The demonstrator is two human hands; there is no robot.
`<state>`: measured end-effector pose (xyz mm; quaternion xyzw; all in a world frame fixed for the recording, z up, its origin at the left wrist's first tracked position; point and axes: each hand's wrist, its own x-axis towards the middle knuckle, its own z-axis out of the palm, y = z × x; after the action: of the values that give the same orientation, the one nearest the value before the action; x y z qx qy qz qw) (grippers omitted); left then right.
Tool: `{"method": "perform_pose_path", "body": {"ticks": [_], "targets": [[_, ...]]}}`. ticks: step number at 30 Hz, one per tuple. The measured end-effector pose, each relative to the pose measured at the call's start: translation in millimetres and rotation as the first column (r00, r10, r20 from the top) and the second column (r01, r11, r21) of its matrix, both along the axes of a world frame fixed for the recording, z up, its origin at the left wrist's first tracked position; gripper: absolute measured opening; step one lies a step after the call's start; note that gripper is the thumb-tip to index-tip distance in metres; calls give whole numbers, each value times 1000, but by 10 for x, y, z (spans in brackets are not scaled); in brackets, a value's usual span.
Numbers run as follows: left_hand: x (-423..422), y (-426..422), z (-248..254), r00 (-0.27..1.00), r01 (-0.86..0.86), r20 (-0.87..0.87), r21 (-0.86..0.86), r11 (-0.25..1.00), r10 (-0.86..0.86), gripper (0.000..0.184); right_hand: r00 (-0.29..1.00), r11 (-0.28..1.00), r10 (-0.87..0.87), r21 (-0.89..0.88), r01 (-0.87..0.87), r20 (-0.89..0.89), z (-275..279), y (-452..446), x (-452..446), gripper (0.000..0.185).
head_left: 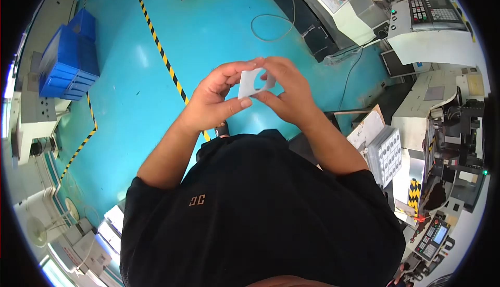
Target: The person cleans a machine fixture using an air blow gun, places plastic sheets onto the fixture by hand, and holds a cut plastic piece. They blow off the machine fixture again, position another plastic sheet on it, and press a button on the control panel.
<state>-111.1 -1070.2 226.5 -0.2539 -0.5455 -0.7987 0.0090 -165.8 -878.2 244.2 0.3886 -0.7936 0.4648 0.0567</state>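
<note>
A white block-like part (247, 84) with a large round hole through it is held up in front of my chest, tilted so that one face and the opening show. On its left side my left hand (219, 96) grips it, thumb at the lower edge and fingers along the top. From the right, my right hand (289, 90) closes on the same part, with the thumb below and the fingers over the upper edge. Some fingertips are hidden behind the part.
Blue crates (70, 60) stand at the left on the turquoise floor (203, 37), which is marked with black-and-yellow tape (161, 52). At the right are a stack of trays with round pockets (388, 154) and machines with a control panel (435, 10). A hose (271, 16) loops across the floor.
</note>
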Motion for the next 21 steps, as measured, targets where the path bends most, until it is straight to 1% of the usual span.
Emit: {"method": "perform_pose_path", "body": {"ticks": [3, 6, 8, 11, 14, 17, 21], "targets": [[-223, -227, 45, 1000, -1, 0, 6, 1000, 1, 50, 991, 995, -96, -15, 95, -93, 72, -242, -147, 52], [-312, -359, 54, 999, -33, 29, 32, 999, 32, 44, 970, 991, -134, -36, 130, -201, 84, -401, -276, 51], [-365, -454, 20, 998, -55, 30, 68, 996, 53, 39, 957, 993, -118, -55, 107, -266, 143, -519, -367, 50], [-371, -565, 86, 991, -134, 24, 134, 982, 132, 34, 933, 995, -56, -100, 22, -356, 163, -734, -474, 44], [-350, -734, 61, 974, -225, 42, 133, 965, 221, 28, 935, 997, -2, -68, -23, -355, 227, -907, -471, 34], [-303, -853, 112, 956, -294, 29, 178, 939, 293, 22, 879, 989, 67, -88, -122, -471, 244, -1078, -516, 27], [-222, -951, 143, 935, -345, 15, 269, 899, 355, 20, 851, 981, 98, -92, -169, -515, 298, -1268, -493, 24]]}}
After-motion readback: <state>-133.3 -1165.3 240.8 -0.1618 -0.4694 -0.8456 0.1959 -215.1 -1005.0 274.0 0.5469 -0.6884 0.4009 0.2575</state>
